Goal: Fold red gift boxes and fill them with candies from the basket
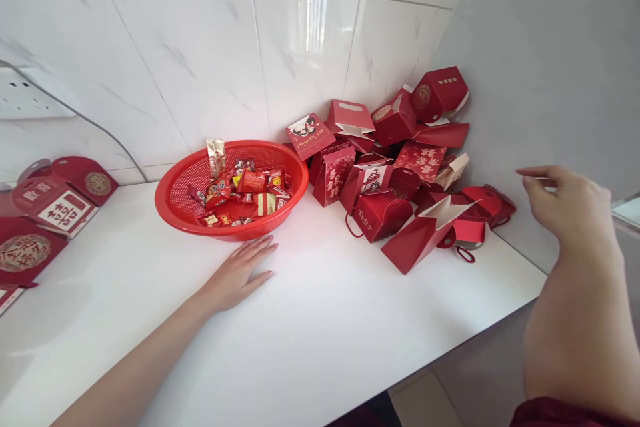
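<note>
My left hand (244, 275) lies flat on the white tabletop (310, 340) with its fingers spread, just in front of a red plastic basket (170, 213). Inside the basket are several wrapped candies (253, 181), mostly red, and a gold packet (216, 157) leans upright near its back left. Off to the right, my right hand (563, 203) is raised in the air beside the grey panel, thumb and fingertips drawn close together with nothing visible between them. Nearest to it is a pile of red paper gift boxes (425, 230), apart from the hand.
More red gift boxes (45, 220) stand at the left. A grey cable (95, 120) runs from the wall socket (30, 93) down behind the table. White tiles back the table, a grey panel (525, 100) closes the right side, and the front edge slants at lower right.
</note>
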Demonstrator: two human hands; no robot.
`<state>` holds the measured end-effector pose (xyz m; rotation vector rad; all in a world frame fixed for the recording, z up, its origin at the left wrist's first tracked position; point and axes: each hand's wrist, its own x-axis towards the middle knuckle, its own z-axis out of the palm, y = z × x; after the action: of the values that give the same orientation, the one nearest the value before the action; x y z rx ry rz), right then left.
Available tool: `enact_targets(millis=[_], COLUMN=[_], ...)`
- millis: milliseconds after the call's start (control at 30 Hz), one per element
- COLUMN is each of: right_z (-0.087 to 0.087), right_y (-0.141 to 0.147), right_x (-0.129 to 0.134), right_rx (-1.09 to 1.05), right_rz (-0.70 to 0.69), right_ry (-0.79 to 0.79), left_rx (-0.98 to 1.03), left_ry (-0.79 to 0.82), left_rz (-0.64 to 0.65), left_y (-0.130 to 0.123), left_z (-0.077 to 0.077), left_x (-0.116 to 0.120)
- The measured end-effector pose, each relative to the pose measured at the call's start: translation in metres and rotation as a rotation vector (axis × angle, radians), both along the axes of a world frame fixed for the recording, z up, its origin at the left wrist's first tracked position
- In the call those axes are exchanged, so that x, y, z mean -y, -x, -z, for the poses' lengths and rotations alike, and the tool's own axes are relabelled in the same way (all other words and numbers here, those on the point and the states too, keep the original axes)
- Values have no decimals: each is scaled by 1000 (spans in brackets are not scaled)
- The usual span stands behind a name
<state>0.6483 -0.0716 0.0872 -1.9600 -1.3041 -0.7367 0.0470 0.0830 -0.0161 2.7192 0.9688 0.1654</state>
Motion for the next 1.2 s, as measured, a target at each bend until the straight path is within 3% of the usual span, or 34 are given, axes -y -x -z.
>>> enact_targets(millis=[100,200,333,433,600,700,833,1000,1100,1200], right_z=[-2,-27,-56,-53,-31,-29,-35,-28,-20,-14], right_y=[13,59,131,179,233,246,267,325,356,374], right_x=[-2,-7,-26,-47,-73,-76,-64,-48,-46,-43], right_rx=[6,-62,7,157,379,417,393,412,441,438], right_rz=[-133,-367,-627,-557,-205,-246,-640,-1077,-1239,-1355], right_ry=[41,161,461,752,1022,1002,835,653,590,534], left_rx=[1,3,-12,-3,-2,48,229,507,440,294], left_ry=[-3,-5,5,13,15,-14,-79,-282,-275,-191], left_rz=[1,1,-3,-2,7,19,59,81,26,-68], left_y=[0,-1,-2,-2,-2,-1,1,-3,-8,-10], left_z=[-1,-1,-3,-4,-3,-5,-23,-67,-85,-87], left_x=[1,2,2,3,4,5,11,39,57,69])
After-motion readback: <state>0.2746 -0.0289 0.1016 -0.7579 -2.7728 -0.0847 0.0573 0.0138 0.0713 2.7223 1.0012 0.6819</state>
